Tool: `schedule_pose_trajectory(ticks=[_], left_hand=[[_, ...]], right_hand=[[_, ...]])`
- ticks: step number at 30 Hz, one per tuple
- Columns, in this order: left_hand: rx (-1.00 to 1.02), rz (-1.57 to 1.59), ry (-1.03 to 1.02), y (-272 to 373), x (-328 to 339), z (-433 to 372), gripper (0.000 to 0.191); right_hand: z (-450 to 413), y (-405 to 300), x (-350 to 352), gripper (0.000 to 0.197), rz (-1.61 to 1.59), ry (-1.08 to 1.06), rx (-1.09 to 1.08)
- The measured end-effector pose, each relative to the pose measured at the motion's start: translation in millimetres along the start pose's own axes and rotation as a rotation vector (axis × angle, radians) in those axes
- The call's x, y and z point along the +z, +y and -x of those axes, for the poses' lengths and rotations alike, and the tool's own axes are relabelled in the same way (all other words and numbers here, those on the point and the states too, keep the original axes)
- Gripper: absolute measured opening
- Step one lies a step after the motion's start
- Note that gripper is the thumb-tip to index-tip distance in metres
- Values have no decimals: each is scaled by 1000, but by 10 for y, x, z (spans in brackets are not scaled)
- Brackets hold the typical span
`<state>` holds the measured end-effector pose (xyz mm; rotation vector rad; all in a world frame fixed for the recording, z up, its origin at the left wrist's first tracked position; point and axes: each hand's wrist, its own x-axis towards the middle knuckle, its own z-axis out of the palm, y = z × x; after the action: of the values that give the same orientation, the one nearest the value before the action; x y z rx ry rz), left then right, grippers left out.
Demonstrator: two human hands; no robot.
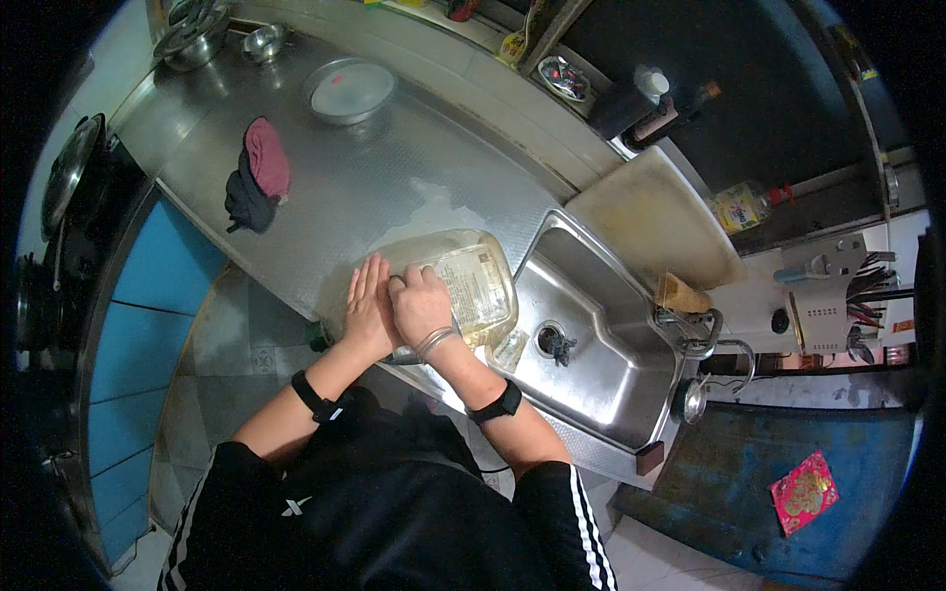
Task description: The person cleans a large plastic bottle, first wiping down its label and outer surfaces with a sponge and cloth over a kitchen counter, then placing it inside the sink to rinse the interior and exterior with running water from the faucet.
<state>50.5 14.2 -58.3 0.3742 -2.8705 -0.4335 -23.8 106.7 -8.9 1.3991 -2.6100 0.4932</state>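
A large clear plastic jug (491,295) with a printed label (467,289) lies on its side on the steel counter, against the near left side of the sink. My left hand (372,310) rests flat on the jug, fingers stretched out. Beside it, touching, my right hand (421,306) is curled into a fist over the jug. A dark end shows above its fingers; the rest of that object is hidden in the fist, so I cannot tell what it is. A green cap (318,336) shows at the left, near the counter's front edge.
A steel sink (599,332) with a dark clump (563,351) at its drain lies to the right. Behind it leans a cutting board (650,214). Water (436,207) wets the counter (332,192). Farther left are a maroon and dark cloth (262,173) and a lidded metal bowl (351,92).
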Motion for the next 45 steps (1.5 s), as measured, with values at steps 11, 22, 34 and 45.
schedule_pose_trajectory(ticks=[11, 22, 34, 45], left_hand=[[-121, 94, -262, 251, -506, -98, 115], [105, -3, -189, 178, -283, -149, 106], [155, -25, -315, 670, -489, -402, 118], [172, -8, -304, 646, -470, -461, 119]], right_hand=[[258, 673, -407, 16, 329, -10, 332], [372, 1046, -617, 26, 266, 188, 230], [939, 638, -500, 33, 62, 149, 202], [15, 1022, -407, 19, 131, 47, 330]])
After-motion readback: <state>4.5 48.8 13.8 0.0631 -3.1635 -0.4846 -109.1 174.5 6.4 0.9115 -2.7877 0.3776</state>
